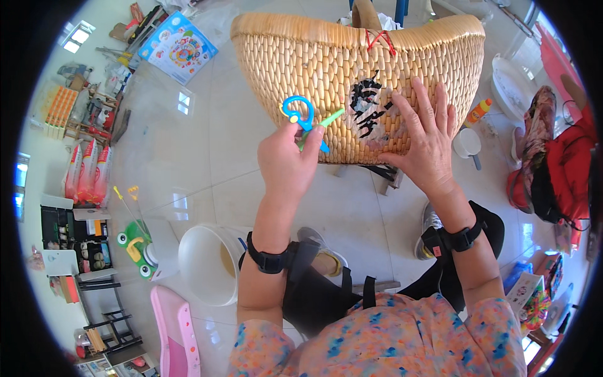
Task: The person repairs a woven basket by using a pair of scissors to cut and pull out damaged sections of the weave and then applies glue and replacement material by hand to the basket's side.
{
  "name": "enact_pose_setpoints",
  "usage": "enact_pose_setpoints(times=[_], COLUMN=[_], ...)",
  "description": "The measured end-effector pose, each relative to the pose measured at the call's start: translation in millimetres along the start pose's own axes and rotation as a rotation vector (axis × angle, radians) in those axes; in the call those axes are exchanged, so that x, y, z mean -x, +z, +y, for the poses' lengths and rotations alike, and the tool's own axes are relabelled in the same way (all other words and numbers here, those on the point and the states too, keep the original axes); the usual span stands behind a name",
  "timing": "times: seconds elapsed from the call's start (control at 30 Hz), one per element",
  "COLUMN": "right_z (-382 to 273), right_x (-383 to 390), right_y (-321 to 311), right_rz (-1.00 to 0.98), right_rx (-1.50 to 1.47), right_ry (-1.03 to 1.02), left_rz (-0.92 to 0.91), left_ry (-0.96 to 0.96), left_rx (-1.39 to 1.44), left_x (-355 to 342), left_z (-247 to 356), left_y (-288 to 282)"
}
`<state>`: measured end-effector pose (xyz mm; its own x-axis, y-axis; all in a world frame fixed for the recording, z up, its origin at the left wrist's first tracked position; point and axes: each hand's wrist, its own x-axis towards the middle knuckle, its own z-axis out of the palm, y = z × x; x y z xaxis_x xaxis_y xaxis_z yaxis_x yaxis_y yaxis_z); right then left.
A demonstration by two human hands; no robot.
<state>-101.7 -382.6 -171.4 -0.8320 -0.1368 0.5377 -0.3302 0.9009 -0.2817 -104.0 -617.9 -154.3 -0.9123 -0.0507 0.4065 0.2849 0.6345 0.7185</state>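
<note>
The woven basket is in front of us above the tiled floor, its side facing us, probably for easy reach. Our left hand grasps blue-and-green scissors near the black marks; our right hand, fingers spread and gripping nothing, presumably steadies the weave.

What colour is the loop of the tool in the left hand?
Blue; the loop shows best in the head view.
</note>
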Motion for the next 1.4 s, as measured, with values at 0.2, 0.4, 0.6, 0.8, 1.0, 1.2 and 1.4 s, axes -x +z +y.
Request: enact_pose_setpoints(times=[0.2,0.4,0.6,0.8,1.0,1.2,1.4], right_z=[6,3,6,12,17,20,24], right_x=[-3,-1,1,3,8,8,7], right_y=[2,2,3,7,11,15,16], right_rz=[-0.013,-0.013,-0.004,0.011,0.021,0.041,0.05], right_rx=[0.007,0.002,-0.016,-0.037,-0.023,-0.022,-0.009], right_ry=[0.007,0.007,-0.001,-0.034,-0.059,-0.085,-0.1], left_rz=[0.035,0.114,0.03,0.015,-0.022,-0.135,-0.172], left_ry=[0.193,0.235,0.185,0.141,-0.042,-0.095,-0.12], left_rx=[-0.236,-0.311,-0.327,-0.272,-0.001,0.086,0.052], left_x=[0,-2,0,-4,-7,-7,-7], left_z=[9,16,20,13,0,-5,-10], left_y=[0,-2,-7,-12,-11,-13,-14])
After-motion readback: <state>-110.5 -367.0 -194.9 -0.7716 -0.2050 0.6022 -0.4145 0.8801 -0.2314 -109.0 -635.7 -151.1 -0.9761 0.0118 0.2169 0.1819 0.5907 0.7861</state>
